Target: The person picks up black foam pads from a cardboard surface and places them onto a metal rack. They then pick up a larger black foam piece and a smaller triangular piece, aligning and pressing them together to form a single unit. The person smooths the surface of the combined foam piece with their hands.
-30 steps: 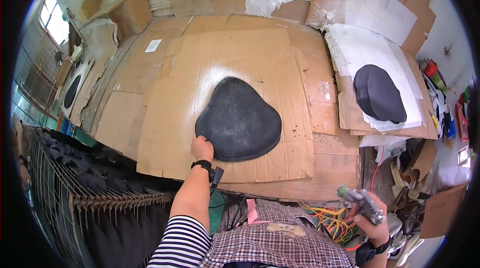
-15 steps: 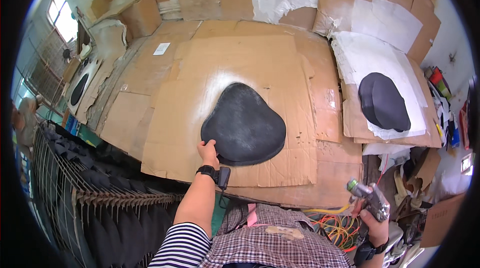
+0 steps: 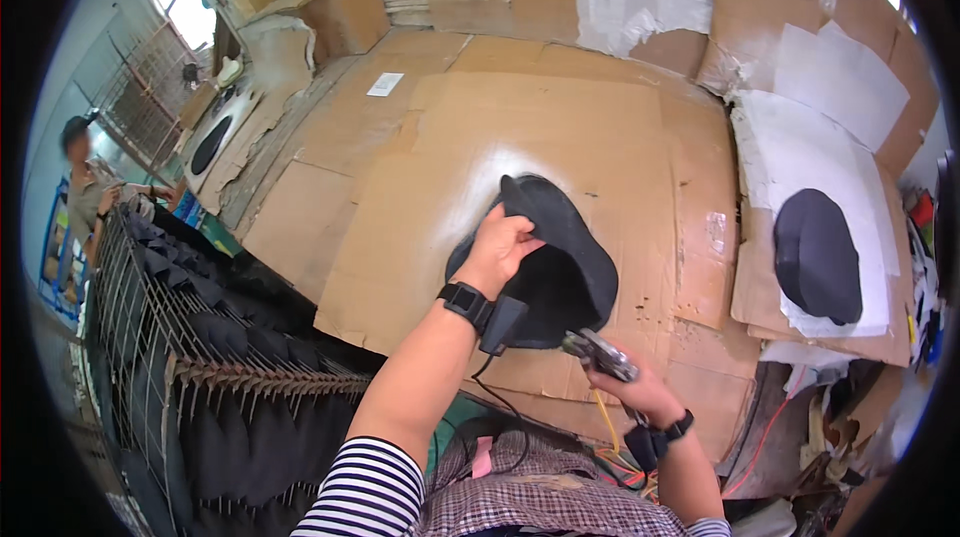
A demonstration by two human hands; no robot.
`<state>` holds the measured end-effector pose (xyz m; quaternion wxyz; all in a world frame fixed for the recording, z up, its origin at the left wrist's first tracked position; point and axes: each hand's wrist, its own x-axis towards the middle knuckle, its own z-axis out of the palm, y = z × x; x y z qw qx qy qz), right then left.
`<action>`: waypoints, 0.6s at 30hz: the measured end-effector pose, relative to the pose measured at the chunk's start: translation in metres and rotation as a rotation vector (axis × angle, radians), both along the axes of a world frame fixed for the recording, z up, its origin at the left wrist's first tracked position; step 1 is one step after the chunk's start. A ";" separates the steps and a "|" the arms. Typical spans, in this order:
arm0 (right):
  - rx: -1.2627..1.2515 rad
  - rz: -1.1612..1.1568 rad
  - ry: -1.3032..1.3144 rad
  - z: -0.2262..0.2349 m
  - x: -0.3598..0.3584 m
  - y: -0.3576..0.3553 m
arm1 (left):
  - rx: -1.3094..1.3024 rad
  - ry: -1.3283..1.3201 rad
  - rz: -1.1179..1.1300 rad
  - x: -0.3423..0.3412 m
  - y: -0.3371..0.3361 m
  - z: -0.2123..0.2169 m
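"What has just changed in front of us?"

"Our left hand (image 3: 500, 249) was at the near left edge of the black pad (image 3: 590, 262). Now it sits farther up, pinching a raised edge, so the pad is bent up instead of lying flat on the near part of the big cardboard sheet (image 3: 400, 207)."

"And our right hand (image 3: 645, 392)?"

"It has come in from the right, wrapped around a metal spray gun (image 3: 607, 355), just beside the pad's near side. We judge the darker, hollow-looking face is now within the tool's reach; whether it is spraying, we cannot tell."

"What else is around us?"

"A second pad (image 3: 817, 255) lies on white paper (image 3: 825, 162) at the right. Near left stands a wire rack (image 3: 200, 367) of dark pieces, with a co-worker (image 3: 90, 192) beyond it."

"Anything in the way?"

"Our left forearm (image 3: 405, 392) and its strapped black box (image 3: 503, 327) hide part of the pad, and a yellow hose (image 3: 606, 420) runs below the gun."
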<state>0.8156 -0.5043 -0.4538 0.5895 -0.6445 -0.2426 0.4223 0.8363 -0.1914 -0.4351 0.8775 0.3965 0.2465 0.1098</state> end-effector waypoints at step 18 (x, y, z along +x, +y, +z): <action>0.148 -0.200 0.807 -0.165 0.085 0.076 | -0.144 -0.448 0.142 0.098 0.051 0.108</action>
